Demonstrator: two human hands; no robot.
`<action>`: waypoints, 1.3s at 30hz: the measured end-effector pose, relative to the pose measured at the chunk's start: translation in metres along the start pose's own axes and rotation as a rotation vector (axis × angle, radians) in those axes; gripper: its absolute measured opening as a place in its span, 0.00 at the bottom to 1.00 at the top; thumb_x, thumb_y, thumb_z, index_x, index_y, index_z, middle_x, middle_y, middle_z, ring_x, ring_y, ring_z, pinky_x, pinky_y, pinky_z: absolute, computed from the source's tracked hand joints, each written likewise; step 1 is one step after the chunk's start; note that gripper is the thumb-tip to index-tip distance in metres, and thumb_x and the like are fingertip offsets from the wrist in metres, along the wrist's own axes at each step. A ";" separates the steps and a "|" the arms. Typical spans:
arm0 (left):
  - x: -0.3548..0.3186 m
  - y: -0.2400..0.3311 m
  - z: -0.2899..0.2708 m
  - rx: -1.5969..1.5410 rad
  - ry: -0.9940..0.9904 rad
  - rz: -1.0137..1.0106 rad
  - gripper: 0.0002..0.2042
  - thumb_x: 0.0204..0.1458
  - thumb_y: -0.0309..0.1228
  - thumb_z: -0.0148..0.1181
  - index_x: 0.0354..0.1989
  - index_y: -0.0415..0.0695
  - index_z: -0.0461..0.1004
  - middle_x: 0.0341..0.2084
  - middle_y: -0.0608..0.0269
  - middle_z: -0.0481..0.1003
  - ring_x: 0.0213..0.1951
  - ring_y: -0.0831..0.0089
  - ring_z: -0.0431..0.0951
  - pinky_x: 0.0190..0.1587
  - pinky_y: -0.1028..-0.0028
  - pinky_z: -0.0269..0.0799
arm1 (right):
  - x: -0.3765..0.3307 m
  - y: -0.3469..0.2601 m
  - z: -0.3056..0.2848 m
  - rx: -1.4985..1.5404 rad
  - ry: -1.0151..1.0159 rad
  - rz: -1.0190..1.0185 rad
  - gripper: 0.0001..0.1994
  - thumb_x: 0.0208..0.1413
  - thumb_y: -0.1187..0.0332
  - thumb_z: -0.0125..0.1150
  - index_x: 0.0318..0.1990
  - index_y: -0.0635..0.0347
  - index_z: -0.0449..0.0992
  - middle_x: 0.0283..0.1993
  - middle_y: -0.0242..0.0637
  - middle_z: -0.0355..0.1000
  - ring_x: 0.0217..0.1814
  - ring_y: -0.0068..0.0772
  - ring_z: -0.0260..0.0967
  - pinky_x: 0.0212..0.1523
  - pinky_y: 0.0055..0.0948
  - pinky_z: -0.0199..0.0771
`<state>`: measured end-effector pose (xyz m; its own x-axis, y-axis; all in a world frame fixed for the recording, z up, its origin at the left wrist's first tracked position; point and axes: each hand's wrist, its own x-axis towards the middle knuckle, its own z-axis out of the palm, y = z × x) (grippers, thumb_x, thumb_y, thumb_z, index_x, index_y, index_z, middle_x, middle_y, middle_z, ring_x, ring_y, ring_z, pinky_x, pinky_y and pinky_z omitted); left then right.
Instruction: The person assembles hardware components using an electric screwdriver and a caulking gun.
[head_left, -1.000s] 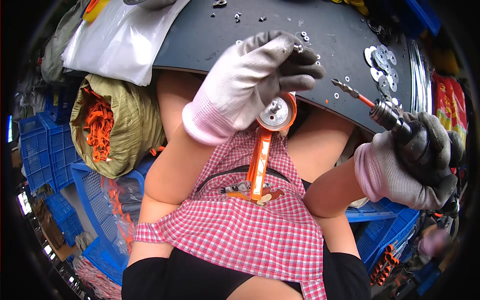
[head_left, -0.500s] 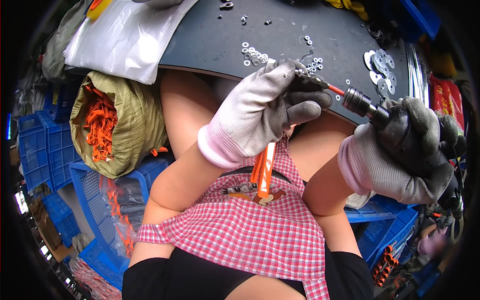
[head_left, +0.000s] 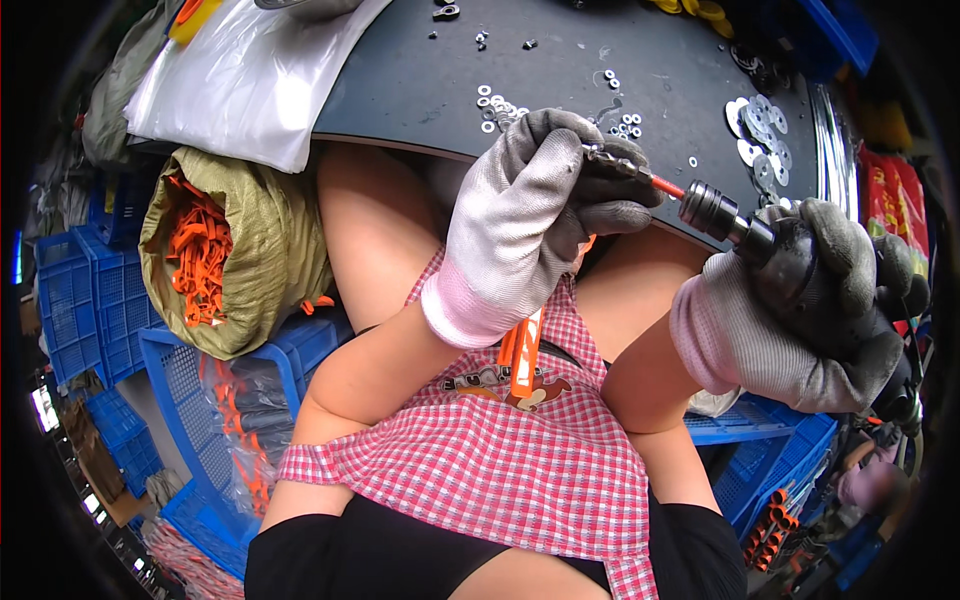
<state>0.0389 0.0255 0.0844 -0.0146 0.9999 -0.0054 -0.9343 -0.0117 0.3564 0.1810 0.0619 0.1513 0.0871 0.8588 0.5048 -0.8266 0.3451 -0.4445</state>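
Observation:
My left hand (head_left: 535,200), in a grey-palmed white glove, is closed around a long orange part (head_left: 525,355). Its lower end hangs in two strips below the fist, over my checked apron. Small dark metal pieces (head_left: 612,160) stick out between thumb and fingers; the glove hides how they join the orange part. My right hand (head_left: 810,310), gloved too, grips a black power screwdriver (head_left: 785,260), held nearly level. From its chuck (head_left: 710,207) a red bit (head_left: 667,187) points left, its tip meeting the metal pieces at my left fingers.
On the dark table (head_left: 420,90) lie small washers (head_left: 500,108), large washers (head_left: 762,135) and a few nuts. White plastic bags (head_left: 250,80) cover its left end. Left of my legs stands a sack (head_left: 270,240) of orange parts above a blue crate (head_left: 190,390). Blue crates also stand at right.
My left wrist has shifted a little to the right, with the hand more upright. The screwdriver stays nearly in place, its bit still at the metal pieces.

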 end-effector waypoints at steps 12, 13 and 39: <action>-0.008 0.004 -0.005 0.490 0.024 0.191 0.16 0.59 0.35 0.56 0.48 0.37 0.66 0.50 0.45 0.71 0.43 0.61 0.79 0.44 0.66 0.80 | -0.004 -0.001 -0.014 -0.017 -0.028 0.036 0.18 0.46 0.57 0.64 0.41 0.58 0.70 0.27 0.27 0.68 0.18 0.17 0.49 0.17 0.18 0.49; -0.007 0.007 -0.013 0.487 0.029 0.191 0.16 0.59 0.35 0.56 0.48 0.37 0.66 0.50 0.45 0.71 0.43 0.61 0.79 0.44 0.66 0.80 | -0.005 -0.001 -0.011 0.041 0.011 0.073 0.18 0.47 0.57 0.64 0.41 0.57 0.70 0.27 0.27 0.68 0.18 0.18 0.50 0.17 0.18 0.49; 0.002 -0.015 -0.073 1.560 -0.089 0.677 0.43 0.23 0.38 0.76 0.56 0.44 0.65 0.37 0.56 0.74 0.42 0.55 0.74 0.51 0.59 0.67 | -0.016 0.051 -0.017 -0.691 -0.577 0.236 0.30 0.54 0.69 0.62 0.63 0.60 0.57 0.45 0.49 0.72 0.20 0.29 0.66 0.23 0.29 0.70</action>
<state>0.0266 0.0269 0.0110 -0.1637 0.8189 0.5501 0.4420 -0.4377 0.7830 0.1468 0.0722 0.1080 -0.4846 0.6779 0.5528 -0.2571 0.4936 -0.8308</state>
